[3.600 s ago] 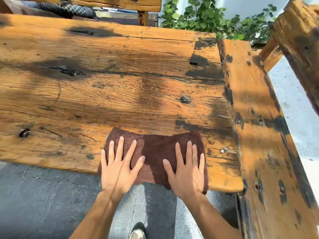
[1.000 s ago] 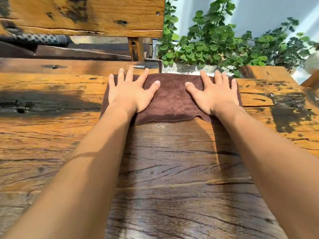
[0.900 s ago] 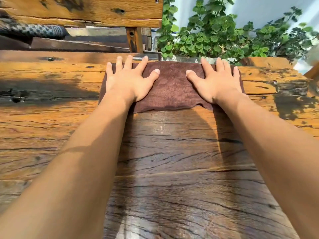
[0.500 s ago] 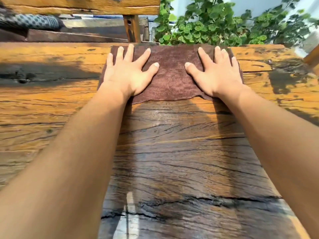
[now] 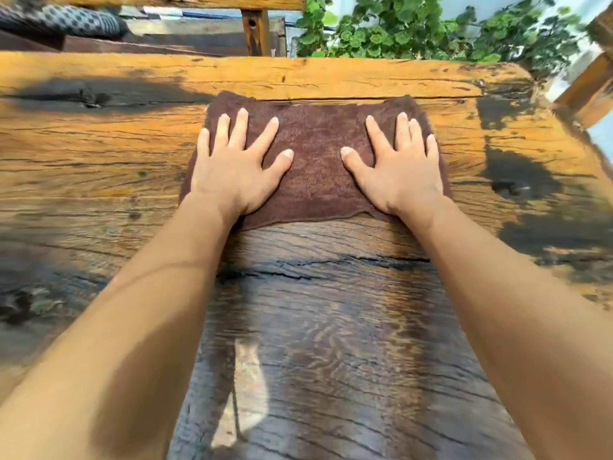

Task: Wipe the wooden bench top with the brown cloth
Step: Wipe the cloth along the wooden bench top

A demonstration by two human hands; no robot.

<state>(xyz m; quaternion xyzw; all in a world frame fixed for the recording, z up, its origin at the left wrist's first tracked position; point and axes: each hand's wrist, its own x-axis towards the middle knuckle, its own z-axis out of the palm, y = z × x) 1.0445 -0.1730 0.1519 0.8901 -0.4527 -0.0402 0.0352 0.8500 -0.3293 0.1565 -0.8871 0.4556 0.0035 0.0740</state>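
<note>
The brown cloth (image 5: 315, 161) lies spread flat on the wooden bench top (image 5: 99, 154), a little short of its far edge. My left hand (image 5: 235, 167) presses palm-down on the cloth's left half, fingers spread. On the right half, my right hand (image 5: 398, 171) lies the same way. Neither hand grips the fabric. A dark, wet-looking band of wood (image 5: 325, 327) runs from the cloth's near edge back toward me between my forearms. The wood on either side is orange with black patches.
Beyond the far edge stand green leafy plants (image 5: 414, 28) and a wooden post (image 5: 255, 31) under a rail. A patterned cushion (image 5: 66, 21) lies at the far left. A second wooden piece (image 5: 593, 78) rises at the right edge.
Both hands pushed the cloth from the near edge to the far edge. In the last half second they have drawn it back toward me, baring a strip of plank beyond it.
</note>
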